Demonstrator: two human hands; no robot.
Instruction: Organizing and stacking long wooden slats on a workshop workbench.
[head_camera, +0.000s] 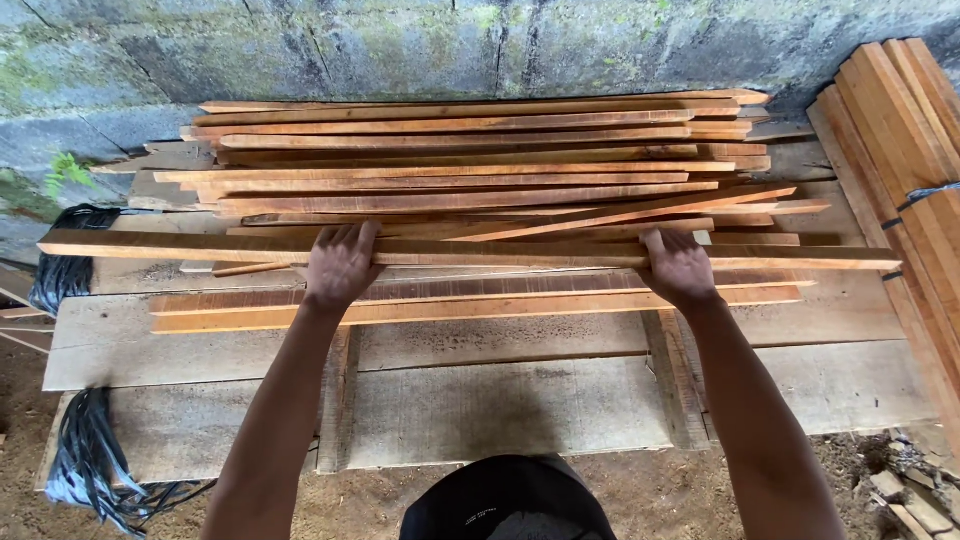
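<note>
both hands (340, 265) (678, 265) grip long slat (480, 250) over slat pile (470, 160)

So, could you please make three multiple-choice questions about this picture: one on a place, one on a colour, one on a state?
1. Where is the bound bundle of slats?
A. at the right edge
B. on the ground at the left
C. under the bench

2. What colour are the strap bundles at the left?
A. white
B. black
C. red

3. How is the long slat held?
A. by one hand
B. by nobody
C. by both hands

Answers: 1 A, it leans at the picture's right edge. 2 B, the strips are black. 3 C, the left hand and the right hand each grip it.
</note>
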